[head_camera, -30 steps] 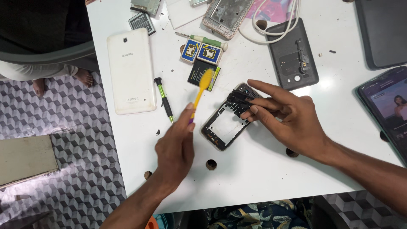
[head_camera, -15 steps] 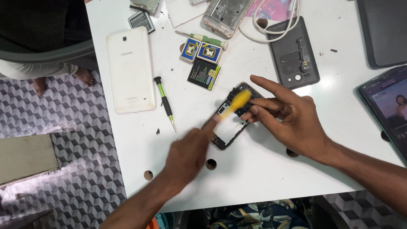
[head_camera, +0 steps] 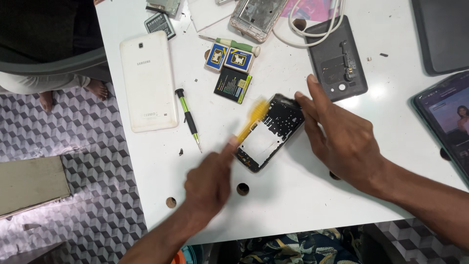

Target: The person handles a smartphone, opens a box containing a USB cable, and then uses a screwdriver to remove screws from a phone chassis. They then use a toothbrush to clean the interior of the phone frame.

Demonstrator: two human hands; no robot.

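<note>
left hand (head_camera: 207, 181): closed on yellow brush (head_camera: 251, 122), blurred | right hand (head_camera: 342, 139): fingers spread, steadying black phone frame (head_camera: 268, 132) between both hands on white surface (head_camera: 293, 195) | step: apparently brushing frame | needs steady frame, light strokes

This looks like a small phone repair workshop: a white table (head_camera: 293, 205) carries an opened phone frame (head_camera: 268, 132), loose batteries (head_camera: 233, 84) at 12 o'clock, a screwdriver (head_camera: 188, 117) at 10 o'clock.
</note>
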